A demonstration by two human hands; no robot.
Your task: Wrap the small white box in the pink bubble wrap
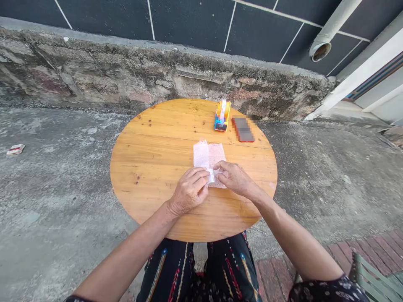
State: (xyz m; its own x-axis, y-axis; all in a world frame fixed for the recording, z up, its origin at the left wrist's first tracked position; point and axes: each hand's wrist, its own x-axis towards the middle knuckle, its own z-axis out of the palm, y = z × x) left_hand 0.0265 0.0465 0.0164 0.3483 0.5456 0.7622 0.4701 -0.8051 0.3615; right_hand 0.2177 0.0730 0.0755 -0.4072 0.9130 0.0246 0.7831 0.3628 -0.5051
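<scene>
On the round wooden counter (147,167), a translucent bubble-wrap sheet (200,154) lies just off the centre toward 2 o'clock, a small shiny strip (211,176) at its 6 o'clock part; the left hand (192,188) comes in from the sheet's 7 o'clock, fingers together and half curled over its edge by the strip; the right hand (234,178) comes in from 4 o'clock, index finger and thumb bent over the sheet beside the strip; whether either has a firm hold, I cannot tell; a yellow and blue tape dispenser (222,115) stands at the counter's 1 o'clock; near it, toward 2 o'clock, lies a pixelated dark slab (243,129) with red edges.
</scene>
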